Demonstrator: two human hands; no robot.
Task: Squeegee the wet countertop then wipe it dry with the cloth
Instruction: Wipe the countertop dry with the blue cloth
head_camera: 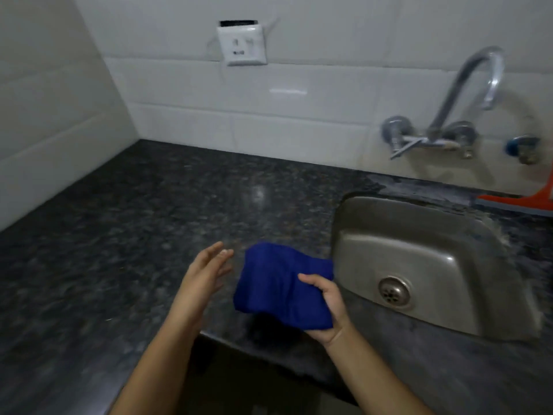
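A folded blue cloth (pixel 275 283) is held above the front edge of the dark speckled granite countertop (pixel 125 229). My right hand (pixel 327 310) grips the cloth's right side, thumb on top. My left hand (pixel 206 271) hovers just left of the cloth with fingers spread, not touching it. An orange squeegee (pixel 520 202) lies on the counter behind the sink at the far right, partly cut off by the frame edge.
A steel sink (pixel 443 235) with a drain is set into the counter on the right. A chrome tap (pixel 466 94) and valves are mounted on the tiled wall above it. A white socket (pixel 242 44) sits on the back wall. Walls close the left and back sides.
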